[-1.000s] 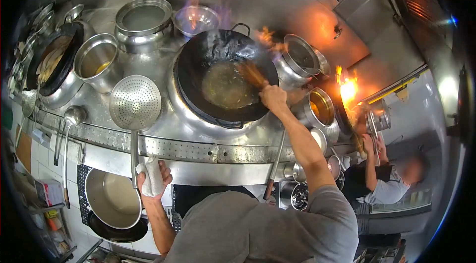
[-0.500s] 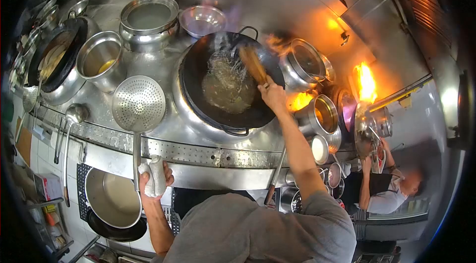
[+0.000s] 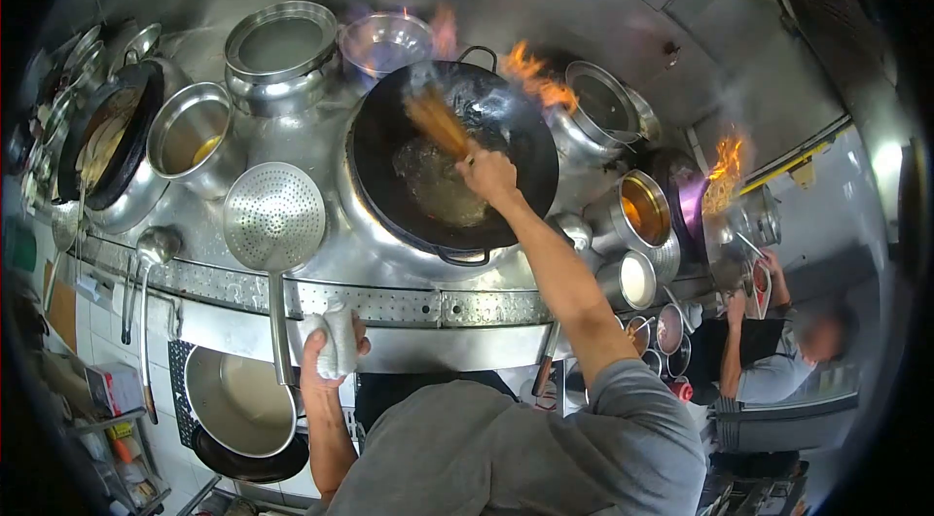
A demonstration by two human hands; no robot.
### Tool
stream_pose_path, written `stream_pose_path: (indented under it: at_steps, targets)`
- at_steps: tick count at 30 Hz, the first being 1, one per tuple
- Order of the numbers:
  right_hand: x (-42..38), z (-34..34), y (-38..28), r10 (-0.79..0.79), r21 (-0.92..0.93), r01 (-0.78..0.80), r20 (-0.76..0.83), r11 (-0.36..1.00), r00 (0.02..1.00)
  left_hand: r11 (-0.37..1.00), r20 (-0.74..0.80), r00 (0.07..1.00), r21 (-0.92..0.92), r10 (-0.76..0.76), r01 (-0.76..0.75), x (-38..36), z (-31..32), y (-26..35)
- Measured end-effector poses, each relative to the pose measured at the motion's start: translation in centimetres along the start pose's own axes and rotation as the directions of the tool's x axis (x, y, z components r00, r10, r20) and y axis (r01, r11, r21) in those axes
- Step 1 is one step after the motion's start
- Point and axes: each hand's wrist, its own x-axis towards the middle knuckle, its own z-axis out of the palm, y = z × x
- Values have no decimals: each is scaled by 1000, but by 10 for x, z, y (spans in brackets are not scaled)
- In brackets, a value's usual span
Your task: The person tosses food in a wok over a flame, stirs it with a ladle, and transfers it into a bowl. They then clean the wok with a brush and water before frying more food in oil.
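Observation:
My right hand (image 3: 488,174) is closed around the end of a brown bamboo brush (image 3: 436,123) over the large black wok (image 3: 525,151). The brush is blurred, its bristles toward the wok's upper left. Cloudy liquid (image 3: 443,190) lies in the bottom of the wok. Lower left, my left hand (image 3: 313,360) grips a folded white cloth (image 3: 338,339) at the front edge of the stove. Beside that hand, a perforated ladle (image 3: 275,214) rests on the steel top, its handle pointing down.
Steel pots (image 3: 195,132) and a lidded pot (image 3: 282,49) stand behind and left. Flames (image 3: 533,76) rise behind the wok. Right, a pot of orange liquid (image 3: 644,210) stands near a co-worker (image 3: 769,365) holding a pan by another flame (image 3: 727,158).
My right hand and the brush have moved left across the wok. My left hand with the cloth has shifted slightly right. Flames behind the wok are larger, and the co-worker's flame is smaller.

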Motion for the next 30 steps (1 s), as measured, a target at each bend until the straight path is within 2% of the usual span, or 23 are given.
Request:
stream_pose_path:
  at_steps: [1,3,4,6,7,8,9,11,12,13,14,16,17,18,20,22,24,25,26,27,28,29,30]
  targets:
    - [-9,-7,2,4,0,-4,0,1000,1000,1000,70,997,16,-23,22,6,-11,-6]
    - [-36,-27,10,-139,155,131,41,979,989,998,81,995,-15,-61,63,12,-2,-11]
    - [-53,-39,12,-103,224,104,-14,969,995,994,97,991,-46,-93,98,14,1,-13]
    - [-84,-47,31,17,345,43,-166,938,986,993,110,989,-59,-98,105,15,-6,-19]
    - [-99,-46,44,101,401,12,-262,916,960,993,14,993,-32,-113,114,16,-2,-21]
    - [-117,-46,55,136,456,60,-384,888,913,992,-82,989,-3,-123,124,16,-1,-21]
    - [-139,-45,65,221,541,38,-406,840,887,989,-32,989,38,-144,145,16,-8,-23]
    - [-188,-50,63,391,685,-53,-349,727,852,977,-43,981,97,-187,191,18,10,-21]
    - [-210,-30,74,459,705,-116,-319,699,829,963,-49,974,151,-220,225,19,17,-21]
    - [-231,-7,84,525,725,-177,-287,666,801,958,-35,966,122,-256,258,22,11,-23]
    - [-251,5,83,536,733,-184,-279,655,797,954,-42,964,134,-264,267,26,8,-27]
    - [-288,27,79,585,730,-334,-109,595,804,923,-139,945,211,-296,320,34,11,-34]
    - [-299,42,81,594,737,-345,-93,580,799,910,-223,936,257,-272,325,41,19,-37]
    - [-311,61,86,597,687,-375,-107,622,795,903,-243,930,265,-276,337,51,21,-41]
    - [-330,96,95,597,638,-385,-149,667,788,850,-196,942,409,-274,332,72,16,-49]
    - [-336,87,85,639,620,-480,-45,621,768,844,-310,913,384,-265,375,90,26,-56]
    - [-342,86,82,622,597,-487,-26,637,782,887,-308,911,284,-275,364,101,59,-60]
    - [-342,82,81,621,569,-515,9,641,784,885,-233,900,206,-369,417,117,46,-62]
    - [-344,81,80,619,540,-539,43,647,785,881,-242,897,217,-370,421,127,52,-62]
    - [-346,92,84,597,514,-502,-26,696,802,864,-308,889,271,-340,424,136,61,-65]
    - [-347,92,84,599,524,-502,-20,688,800,845,-369,879,324,-302,426,144,69,-68]
    - [-347,92,84,602,510,-515,-5,689,799,798,-389,880,420,-272,432,150,70,-72]
    - [-345,92,85,605,496,-527,4,690,796,793,-386,883,433,-267,429,155,66,-73]
